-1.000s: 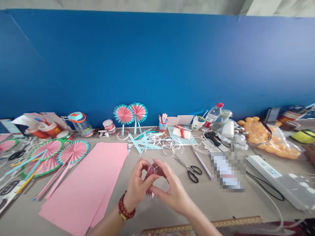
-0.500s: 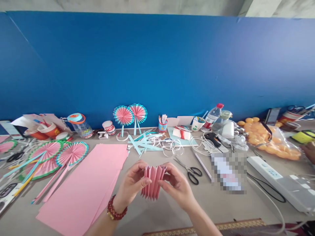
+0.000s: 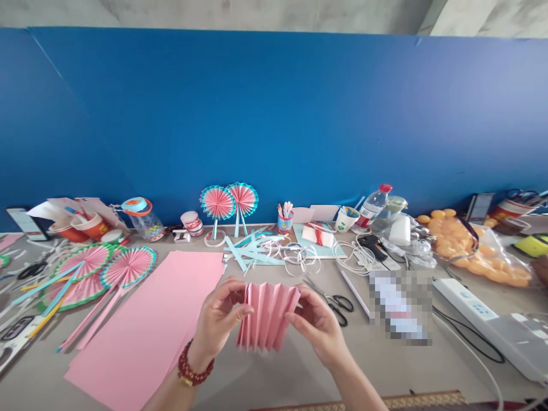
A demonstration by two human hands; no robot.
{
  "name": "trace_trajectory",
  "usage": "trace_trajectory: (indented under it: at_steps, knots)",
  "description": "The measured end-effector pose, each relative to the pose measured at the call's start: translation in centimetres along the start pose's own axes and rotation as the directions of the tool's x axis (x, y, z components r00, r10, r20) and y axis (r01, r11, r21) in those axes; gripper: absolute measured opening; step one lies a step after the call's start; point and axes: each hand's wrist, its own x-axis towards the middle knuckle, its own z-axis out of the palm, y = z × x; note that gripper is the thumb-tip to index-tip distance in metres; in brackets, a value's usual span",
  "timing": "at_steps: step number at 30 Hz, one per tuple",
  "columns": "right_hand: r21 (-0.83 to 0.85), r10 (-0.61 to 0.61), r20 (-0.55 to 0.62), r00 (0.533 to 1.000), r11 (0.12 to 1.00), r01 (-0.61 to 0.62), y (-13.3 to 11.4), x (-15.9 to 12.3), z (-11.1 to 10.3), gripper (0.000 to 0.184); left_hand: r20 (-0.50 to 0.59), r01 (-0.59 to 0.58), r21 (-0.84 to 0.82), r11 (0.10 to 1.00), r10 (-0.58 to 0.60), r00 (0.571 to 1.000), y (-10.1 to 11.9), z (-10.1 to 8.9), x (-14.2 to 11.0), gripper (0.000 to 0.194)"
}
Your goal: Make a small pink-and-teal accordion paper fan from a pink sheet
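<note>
Between my hands, above the table, hangs a pink accordion-pleated paper (image 3: pixel 266 317), its folds running up and down. My left hand (image 3: pixel 226 317) pinches its left edge between thumb and fingers. On the other side, my right hand (image 3: pixel 314 321) grips the right edge, the thumb in front and the fingers behind. Just beyond my right hand lie scissors (image 3: pixel 340 302) with black handles, partly hidden by the fingers. A stack of pink paper sheets (image 3: pixel 149 319) lies flat to the left of my left hand.
Finished pink folding fans (image 3: pixel 128 267) lie at the left; two more fans (image 3: pixel 218 202) lean against the blue partition (image 3: pixel 274 114). Behind my hands are pale blue paper strips (image 3: pixel 244 251). A glue gun (image 3: pixel 373 246), a bag of orange balls (image 3: pixel 483 248) and a power strip (image 3: pixel 466 302) occupy the right.
My hands have moved apart, and the pleated paper has spread wider between them. Both hands keep their hold on its edges. The view has shifted slightly.
</note>
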Motion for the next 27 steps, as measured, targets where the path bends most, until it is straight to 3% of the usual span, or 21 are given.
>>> trace_trajectory:
  at_steps: [4, 9, 12, 17, 20, 27]
  knots:
    - [0.016, 0.041, -0.068, 0.997, 0.999, -0.040, 0.2, -0.2, -0.1, 0.027, -0.072, 0.024, -0.093, 0.995, -0.031, 0.997, -0.5, -0.1, -0.3, 0.022]
    - [0.059, 0.050, -0.068, 0.996, 0.997, -0.046, 0.3, -0.2, -0.1, 0.028, -0.132, 0.075, -0.150, 0.986, -0.095, 0.987, -0.9, -0.3, -0.5, 0.024]
    - [0.075, 0.046, -0.060, 0.997, 0.996, -0.041, 0.4, -0.1, -0.2, 0.029, -0.140, 0.072, -0.050, 0.996, -0.078, 0.987, -0.6, -0.5, -0.5, 0.025]
    - [0.066, 0.038, -0.049, 0.998, 0.997, -0.035, 0.3, 0.0, -0.5, 0.026, -0.173, -0.021, 0.174, 0.985, 0.052, 0.983, -0.1, -0.8, -0.4, 0.025]
    - [0.055, 0.035, -0.051, 0.998, 0.998, -0.032, 0.1, 0.1, -0.5, 0.025, -0.150, -0.045, 0.192, 0.980, 0.075, 0.986, -0.2, -1.2, -0.3, 0.026]
    - [0.009, 0.047, -0.077, 0.996, 0.999, -0.046, 0.1, 0.4, -0.9, 0.029, -0.004, -0.041, 0.062, 0.997, 0.042, 0.999, -0.8, -2.3, 0.1, 0.029]
